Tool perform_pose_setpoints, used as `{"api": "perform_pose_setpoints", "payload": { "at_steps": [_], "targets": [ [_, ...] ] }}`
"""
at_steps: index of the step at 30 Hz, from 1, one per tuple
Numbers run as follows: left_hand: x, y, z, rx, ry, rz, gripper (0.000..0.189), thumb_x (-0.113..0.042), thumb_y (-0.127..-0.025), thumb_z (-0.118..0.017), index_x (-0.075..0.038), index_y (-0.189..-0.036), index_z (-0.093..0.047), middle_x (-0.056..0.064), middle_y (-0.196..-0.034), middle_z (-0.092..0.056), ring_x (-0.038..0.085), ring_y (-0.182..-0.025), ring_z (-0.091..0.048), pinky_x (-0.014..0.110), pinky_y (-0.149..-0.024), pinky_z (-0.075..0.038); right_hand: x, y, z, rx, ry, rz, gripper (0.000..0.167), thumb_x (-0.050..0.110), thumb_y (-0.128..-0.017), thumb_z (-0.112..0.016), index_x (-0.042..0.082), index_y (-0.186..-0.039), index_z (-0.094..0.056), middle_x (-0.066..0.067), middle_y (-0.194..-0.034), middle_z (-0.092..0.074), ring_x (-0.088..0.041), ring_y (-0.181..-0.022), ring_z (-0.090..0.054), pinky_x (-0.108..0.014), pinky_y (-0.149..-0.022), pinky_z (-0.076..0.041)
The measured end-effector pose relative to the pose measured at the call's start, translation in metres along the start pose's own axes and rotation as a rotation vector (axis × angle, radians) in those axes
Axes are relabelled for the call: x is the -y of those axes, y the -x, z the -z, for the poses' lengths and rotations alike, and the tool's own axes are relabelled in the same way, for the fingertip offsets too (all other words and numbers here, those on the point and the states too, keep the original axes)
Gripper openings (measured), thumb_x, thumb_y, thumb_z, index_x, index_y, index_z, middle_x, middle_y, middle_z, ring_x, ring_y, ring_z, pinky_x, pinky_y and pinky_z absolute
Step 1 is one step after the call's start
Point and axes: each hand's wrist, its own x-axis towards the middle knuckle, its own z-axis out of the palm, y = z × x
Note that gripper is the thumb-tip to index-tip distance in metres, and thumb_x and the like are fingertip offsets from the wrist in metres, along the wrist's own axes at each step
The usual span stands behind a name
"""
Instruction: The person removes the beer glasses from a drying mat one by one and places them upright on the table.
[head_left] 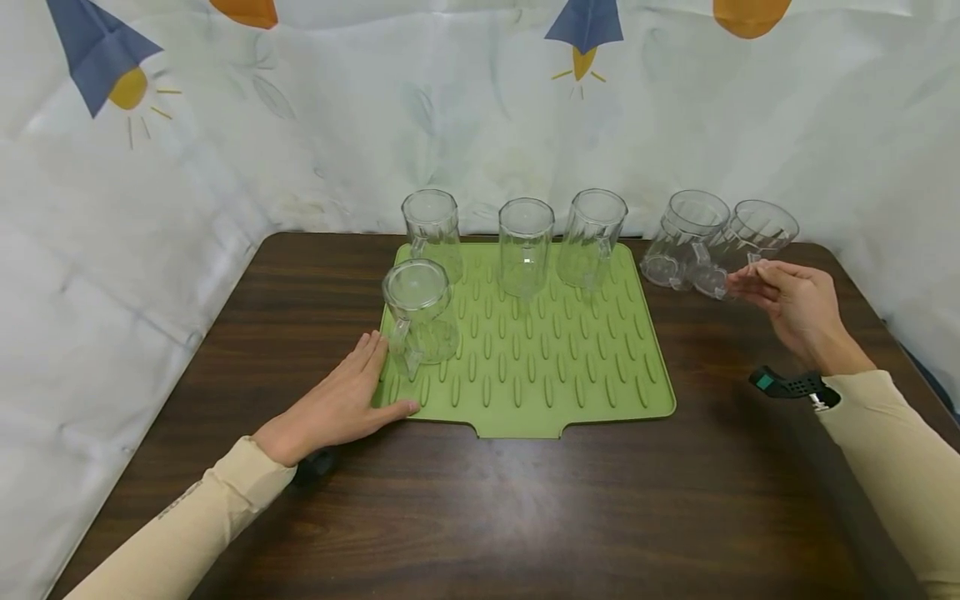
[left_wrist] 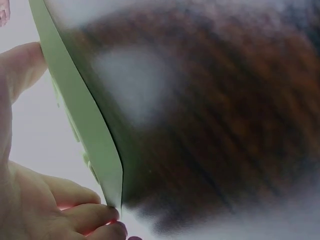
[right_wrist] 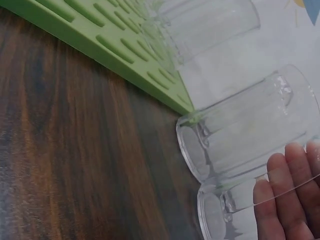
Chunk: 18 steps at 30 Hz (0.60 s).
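Note:
My left hand (head_left: 341,400) rests at the near left corner of a green ribbed drying mat (head_left: 600,400), fingers fairly straight along the side edge and thumb on the front edge. The left wrist view shows the mat's edge (left_wrist: 82,110) between thumb and fingers. At the right, my right hand (head_left: 798,304) pinches the handle of a clear glass mug (head_left: 768,225). Close beside that mug, on its left, stands a second glass mug (head_left: 690,221) on the table. In the right wrist view the right fingers (right_wrist: 282,200) show behind clear glass.
Several clear glass mugs stand on the mat: one front left (head_left: 423,317), one behind it (head_left: 435,221), one at back centre (head_left: 527,250) and one at back right (head_left: 596,237). The dark wooden table (head_left: 510,517) meets a white printed curtain (head_left: 480,108).

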Motion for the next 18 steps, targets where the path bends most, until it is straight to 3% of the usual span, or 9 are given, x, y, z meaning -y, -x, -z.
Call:
{"api": "perform_pose_setpoints", "payload": {
  "at_steps": [18],
  "targets": [
    [-0.0061,-0.0003,0.0004,0.050,-0.093,0.011,0.102,-0.057,-0.102,-0.056,0.013,-0.160,-0.012,0.034,-0.171,-0.002,0.049,-0.161,-0.005,0.064,-0.130,-0.017,0.0020,-0.0094,0.0056,0.034,0.100,-0.032,0.023,0.018,-0.105,-0.059,0.000,-0.107,-0.073,0.000,-0.098,-0.081,-0.010,-0.093,-0.079,-0.019,-0.081,-0.062]
  ]
}}
